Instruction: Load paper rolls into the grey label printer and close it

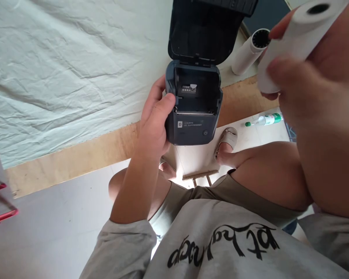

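Observation:
My left hand [157, 116] grips the left side of a small dark blue portable printer [192, 128], its thumb over the edge. The printer's black lid [202, 35] is swung up, and the paper bay beneath it shows only a printed label inside. At the upper right my right hand [305, 77], blurred, holds a white paper roll [296, 35] with a dark core hole at its top end. The roll is apart from the printer. Just left of it, a white cylinder [246, 56] with a black toothed end rests on the table.
A pale wrinkled cloth [61, 77] covers the table, whose wooden edge [75, 164] runs below it. A green-capped plastic bottle [266, 119] lies on the floor. A wooden stool's edge [200, 175] and red bars [2, 217] also show.

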### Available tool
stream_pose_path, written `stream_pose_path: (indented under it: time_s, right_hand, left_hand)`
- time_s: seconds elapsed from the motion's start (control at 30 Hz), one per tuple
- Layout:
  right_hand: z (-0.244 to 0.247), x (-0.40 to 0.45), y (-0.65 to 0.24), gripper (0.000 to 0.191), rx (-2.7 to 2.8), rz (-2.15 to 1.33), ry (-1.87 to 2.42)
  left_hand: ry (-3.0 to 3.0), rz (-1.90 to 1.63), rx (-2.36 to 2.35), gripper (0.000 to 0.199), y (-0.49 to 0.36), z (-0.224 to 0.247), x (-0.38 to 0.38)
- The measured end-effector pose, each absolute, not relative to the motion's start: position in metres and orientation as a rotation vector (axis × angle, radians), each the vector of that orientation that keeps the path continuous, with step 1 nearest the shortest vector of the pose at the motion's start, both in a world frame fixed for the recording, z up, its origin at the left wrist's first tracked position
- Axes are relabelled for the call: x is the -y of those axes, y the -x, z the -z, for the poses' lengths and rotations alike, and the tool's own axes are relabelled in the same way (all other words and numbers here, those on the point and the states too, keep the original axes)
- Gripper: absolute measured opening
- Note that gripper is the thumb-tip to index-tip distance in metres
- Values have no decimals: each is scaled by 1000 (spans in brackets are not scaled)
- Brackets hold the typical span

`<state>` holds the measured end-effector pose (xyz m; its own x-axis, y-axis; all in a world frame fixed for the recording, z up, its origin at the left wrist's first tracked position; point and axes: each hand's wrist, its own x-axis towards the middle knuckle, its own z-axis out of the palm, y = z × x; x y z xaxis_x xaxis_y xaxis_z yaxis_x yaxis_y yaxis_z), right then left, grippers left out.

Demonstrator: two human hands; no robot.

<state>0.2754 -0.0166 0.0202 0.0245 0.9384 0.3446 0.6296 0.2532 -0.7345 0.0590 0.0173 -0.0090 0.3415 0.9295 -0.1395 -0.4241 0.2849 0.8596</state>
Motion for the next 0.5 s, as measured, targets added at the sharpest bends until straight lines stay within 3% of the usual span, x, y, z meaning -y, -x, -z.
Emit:
stream_pose_path:
  time_s: [0.13, 0.5]
  right_hand:
    - [-15, 20, -272, 26, 1867, -280, 1515]
    - [-1, 17, -269, 46, 2064, -255, 1694]
  left_hand:
    - [-831, -1029, -748, 25, -59, 9, -18]
    - [-839, -1049, -713, 24, -60, 10, -18]
